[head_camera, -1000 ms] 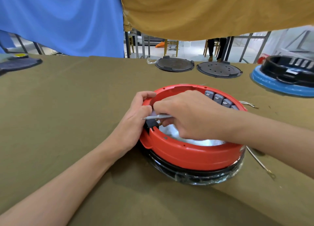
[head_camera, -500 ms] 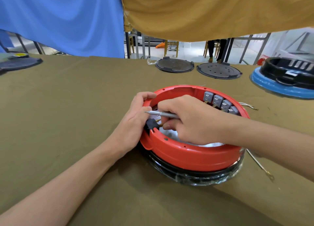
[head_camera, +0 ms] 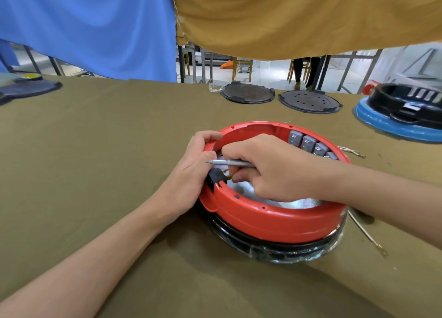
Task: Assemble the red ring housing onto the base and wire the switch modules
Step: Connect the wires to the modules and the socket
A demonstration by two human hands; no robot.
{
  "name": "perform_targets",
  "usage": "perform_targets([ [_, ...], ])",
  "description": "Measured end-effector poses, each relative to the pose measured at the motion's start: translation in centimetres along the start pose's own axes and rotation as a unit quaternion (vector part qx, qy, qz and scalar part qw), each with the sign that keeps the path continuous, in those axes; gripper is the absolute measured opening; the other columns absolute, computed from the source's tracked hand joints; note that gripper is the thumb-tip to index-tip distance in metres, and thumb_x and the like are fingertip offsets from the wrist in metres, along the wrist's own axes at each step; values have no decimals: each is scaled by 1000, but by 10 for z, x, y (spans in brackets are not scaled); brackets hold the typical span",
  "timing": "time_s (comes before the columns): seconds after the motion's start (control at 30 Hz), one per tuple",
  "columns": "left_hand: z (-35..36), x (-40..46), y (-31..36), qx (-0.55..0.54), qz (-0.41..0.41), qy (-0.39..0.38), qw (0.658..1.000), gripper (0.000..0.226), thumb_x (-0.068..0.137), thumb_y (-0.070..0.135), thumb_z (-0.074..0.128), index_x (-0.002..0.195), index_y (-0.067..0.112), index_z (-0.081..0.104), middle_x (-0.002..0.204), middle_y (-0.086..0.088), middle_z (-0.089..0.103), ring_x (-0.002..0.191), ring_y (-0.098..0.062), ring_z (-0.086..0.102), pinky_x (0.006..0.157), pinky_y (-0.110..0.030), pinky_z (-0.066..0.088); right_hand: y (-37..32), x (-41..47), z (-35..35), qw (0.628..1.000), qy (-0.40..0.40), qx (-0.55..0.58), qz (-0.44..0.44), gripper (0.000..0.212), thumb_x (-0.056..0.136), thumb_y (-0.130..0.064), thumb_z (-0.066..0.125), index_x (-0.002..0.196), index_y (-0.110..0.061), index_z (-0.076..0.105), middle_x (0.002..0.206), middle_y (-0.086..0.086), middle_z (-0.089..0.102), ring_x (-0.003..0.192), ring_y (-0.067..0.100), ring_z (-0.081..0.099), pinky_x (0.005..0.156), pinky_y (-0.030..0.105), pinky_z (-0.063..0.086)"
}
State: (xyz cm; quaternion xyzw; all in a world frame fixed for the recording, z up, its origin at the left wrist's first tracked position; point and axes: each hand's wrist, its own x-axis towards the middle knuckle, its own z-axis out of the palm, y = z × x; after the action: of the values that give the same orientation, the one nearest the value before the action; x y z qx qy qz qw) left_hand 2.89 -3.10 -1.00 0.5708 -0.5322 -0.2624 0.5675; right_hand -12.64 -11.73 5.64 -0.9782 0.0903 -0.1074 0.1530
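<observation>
Head view, the only one.

Red ring housing point(head_camera: 270, 219) seated on black base point(head_camera: 275, 247), which sits in clear wrap on the table point(head_camera: 95, 150), centre right. Likely already mated; wiring stage in hand.

Left hand point(head_camera: 189, 178) wrapped over the ring's left rim, thumb hooked on the top edge, fingers curled against the outer wall beside a black connector block point(head_camera: 216, 175). Judged a bracing grip: keeps the ring from turning and steadies the block.

Right hand point(head_camera: 265, 169) reaching in from the right, fingers closed round a thin silver tool point(head_camera: 229, 162), tip pointing left toward the left thumb. Brass prongs point(head_camera: 226, 174) just below the tool. Probably seating or fixing a terminal there; exact contact hidden by fingers.

Counts:
- Grey switch modules point(head_camera: 308, 144) in a row on the far-right inner wall: four visible, the last partly cut off by the wrist.
- Loose wires point(head_camera: 351, 151) trailing out right of the ring, number unclear; one lead with ring terminal point(head_camera: 381, 252) on the table.
- Dark round covers point(head_camera: 247, 93) at the far edge: two.
- One black housing on a blue base point(head_camera: 392, 123), far right.
</observation>
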Motion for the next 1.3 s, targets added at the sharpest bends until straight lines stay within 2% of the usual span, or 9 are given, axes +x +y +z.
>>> perform_targets([
  [0.2, -1, 0, 0, -8, -21, -9, 1000, 39, 86, 25, 44, 125, 26, 50, 129, 1, 54, 122, -11, 52, 101, -31, 42, -8, 10, -15, 994, -56, -92, -23, 46, 84, 0, 62, 65, -36, 40, 68, -11, 57, 66, 5, 56, 55, 21, 40],
  [0.37, 0, 0, 2, -1, -25, -12, 1000, 40, 86, 26, 44, 126, 25, 49, 129, -1, 54, 119, -14, 54, 105, -40, 43, -11, 9, -16, 991, -75, -109, -7, 22, 86, -4, 62, 79, -23, 56, 73, -8, 60, 67, 6, 56, 56, 23, 43],
  [0.53, 0, -1, 2, -3, -23, -20, 1000, 41, 85, 35, 44, 125, 30, 48, 128, -6, 55, 118, -20, 55, 103, -39, 42, -4, -1, -2, 999, 0, -31, 17, 38, 86, -5, 65, 65, -26, 41, 59, -12, 50, 57, 4, 50, 52, 20, 35],
  [0.63, -1, 0, -2, 0, -26, -15, 1000, 39, 87, 30, 38, 124, 32, 48, 124, -4, 55, 112, -18, 54, 99, -38, 42, -2, -6, 6, 998, -14, -60, 28, 41, 86, -10, 66, 63, -27, 37, 59, -12, 47, 56, 5, 48, 51, 21, 31],
  [0.7, -2, 0, -3, 1, -28, -15, 999, 39, 86, 30, 37, 123, 36, 49, 122, 1, 55, 108, -14, 53, 94, -36, 41, 2, -8, -3, 997, -18, -53, 47, 35, 86, -6, 63, 65, -22, 41, 60, -10, 47, 56, 4, 48, 53, 21, 34],
  [0.8, -1, 1, -5, -6, -33, -9, 999, 40, 84, 29, 38, 121, 38, 52, 127, 2, 57, 113, -17, 55, 95, -40, 42, 7, -8, -33, 996, 61, 25, 62, 25, 86, -2, 64, 72, -20, 54, 65, -11, 60, 60, 0, 54, 53, 15, 40],
  [0.93, -1, -1, -4, -8, -28, -11, 1000, 37, 86, 31, 39, 119, 42, 53, 118, 8, 59, 104, -9, 56, 86, -33, 40, 6, -17, -27, 996, -20, -4, 86, 27, 92, -16, 65, 71, -26, 50, 66, -13, 59, 62, 3, 52, 53, 19, 39],
  [1.03, 0, 0, -4, -8, -29, -3, 1000, 37, 85, 31, 39, 119, 41, 53, 112, 8, 59, 99, -10, 55, 84, -32, 40, 9, -19, -18, 994, -35, 40, 100, 19, 94, -17, 63, 77, -23, 55, 62, -16, 59, 57, -1, 53, 55, 16, 42],
  [1.3, -1, -4, 12, 78, -2, 29, 996, 34, 81, 27, 40, 112, 32, 53, 114, 0, 53, 99, -9, 52, 86, -29, 38, 16, -21, -30, 981, 52, 133, 131, 11, 92, -18, 68, 81, -18, 67, 55, -20, 57, 47, -1, 49, 46, 9, 36],
])
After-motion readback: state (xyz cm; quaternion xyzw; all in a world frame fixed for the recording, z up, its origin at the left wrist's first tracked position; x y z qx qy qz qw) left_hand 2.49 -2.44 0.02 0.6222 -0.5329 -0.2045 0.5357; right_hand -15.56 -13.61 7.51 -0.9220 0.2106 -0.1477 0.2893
